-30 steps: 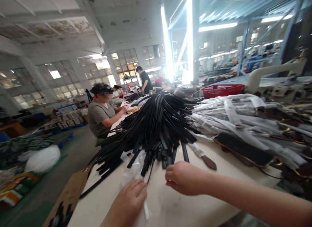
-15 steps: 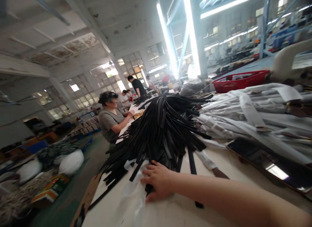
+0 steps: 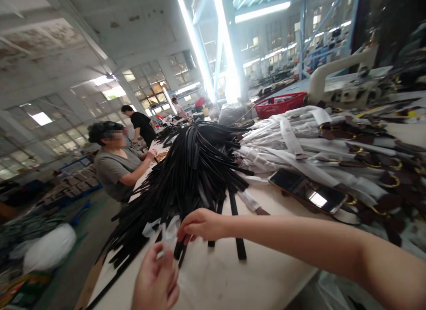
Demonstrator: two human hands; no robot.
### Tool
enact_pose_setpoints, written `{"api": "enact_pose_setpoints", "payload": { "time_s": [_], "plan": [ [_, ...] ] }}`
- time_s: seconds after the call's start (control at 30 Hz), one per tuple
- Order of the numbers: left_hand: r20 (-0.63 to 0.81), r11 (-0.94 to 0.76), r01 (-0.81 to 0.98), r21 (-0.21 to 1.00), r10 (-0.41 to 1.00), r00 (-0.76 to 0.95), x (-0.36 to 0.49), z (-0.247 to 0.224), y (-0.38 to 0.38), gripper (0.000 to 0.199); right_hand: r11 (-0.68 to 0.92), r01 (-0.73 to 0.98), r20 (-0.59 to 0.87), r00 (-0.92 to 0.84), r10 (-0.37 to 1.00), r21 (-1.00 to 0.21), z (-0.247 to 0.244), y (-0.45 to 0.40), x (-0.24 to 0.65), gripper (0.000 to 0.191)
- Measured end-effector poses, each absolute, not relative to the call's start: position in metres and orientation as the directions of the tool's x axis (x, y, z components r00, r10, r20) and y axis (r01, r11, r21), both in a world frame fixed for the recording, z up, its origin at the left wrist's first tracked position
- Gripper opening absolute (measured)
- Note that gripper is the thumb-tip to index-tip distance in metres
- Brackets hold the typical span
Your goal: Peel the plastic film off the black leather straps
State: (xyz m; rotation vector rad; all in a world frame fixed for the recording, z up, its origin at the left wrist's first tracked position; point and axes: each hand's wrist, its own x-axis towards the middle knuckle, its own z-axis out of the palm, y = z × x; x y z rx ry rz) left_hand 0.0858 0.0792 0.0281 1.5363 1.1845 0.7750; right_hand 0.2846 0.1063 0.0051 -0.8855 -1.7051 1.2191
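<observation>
A large heap of black strips [image 3: 196,168] lies across the pale table [image 3: 226,279]. My left hand [image 3: 158,274], at the bottom centre, is closed with its fingertips at a translucent white wrapper [image 3: 171,230]. Just right of it, my right hand [image 3: 198,225] reaches in from the right side with curled fingers, over the near ends of the black strips and beside the wrapper. What its fingers hold, if anything, is hidden. White-wrapped straps [image 3: 289,141] with brown ends and gold-coloured rings are piled to the right of the black heap.
A phone [image 3: 308,190] lies at the right of the table. Behind the straps are a red basket [image 3: 279,104] and a sewing machine [image 3: 346,79]. A person in a grey shirt [image 3: 115,168] works at the table's left side, another in black [image 3: 143,125] stands beyond.
The view has turned right. My left hand has come into view at the wrapper. My right hand, spread on the wrapper before, has lifted and curled its fingers.
</observation>
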Motion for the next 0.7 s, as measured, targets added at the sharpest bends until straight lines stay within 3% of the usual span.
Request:
{"api": "enact_pose_setpoints", "payload": {
  "time_s": [0.13,0.33,0.53,0.7],
  "plan": [
    [0.002,-0.032,0.077,0.997,0.935,0.354,0.141,0.007,0.122,0.057,0.054,-0.185,0.1,-0.25,0.963,-0.981,0.003,0.112,0.304,0.036],
    [0.053,-0.156,0.201,0.967,0.897,0.439,0.136,-0.009,0.144,0.045,0.114,-0.362,0.176,-0.143,0.974,-0.925,-0.018,0.127,0.296,0.051],
    [0.053,-0.235,0.35,0.907,0.887,0.459,0.122,-0.006,0.143,0.034,-0.01,-0.426,0.027,-0.082,0.996,-0.905,-0.024,0.12,0.289,0.046],
    [-0.034,-0.088,0.291,0.953,0.92,0.39,0.123,-0.007,0.141,0.042,0.0,-0.483,0.122,-0.222,0.967,-0.875,-0.026,0.112,0.292,0.055]
  ]
}}
